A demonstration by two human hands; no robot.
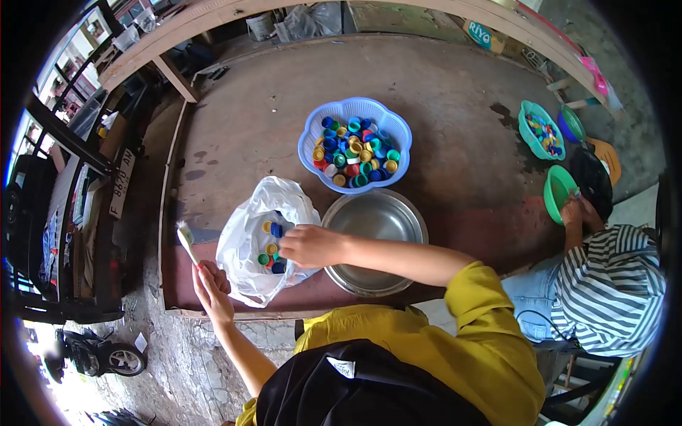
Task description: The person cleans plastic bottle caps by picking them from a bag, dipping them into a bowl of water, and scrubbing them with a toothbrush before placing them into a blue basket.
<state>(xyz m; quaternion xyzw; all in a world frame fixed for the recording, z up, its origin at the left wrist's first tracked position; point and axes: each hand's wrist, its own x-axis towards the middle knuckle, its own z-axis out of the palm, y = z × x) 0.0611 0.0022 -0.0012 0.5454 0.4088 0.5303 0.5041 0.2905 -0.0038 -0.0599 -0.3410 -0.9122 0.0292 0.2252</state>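
My left hand (212, 285) holds a white brush (186, 236) upright, left of a white plastic bag (241, 245). The open bag has several bottle caps (272, 248) in blue, yellow, green and red inside. Over the bag's right side is my right hand (305, 246), its fingers curled and their tips partly hidden, so whether it holds a cap is unclear. Right of the bag stands a metal bowl (376, 219) with nothing visible in it. A blue plastic basket (399, 122) full of coloured caps touches or nearly touches the bowl's far side.
At the right, another person in a striped shirt (604, 284) has their hands at a green bowl (558, 188). Beyond it are a teal basket (527, 131) of small coloured pieces and a black bag (591, 177). A wooden rail (284, 15) crosses the table's far side.
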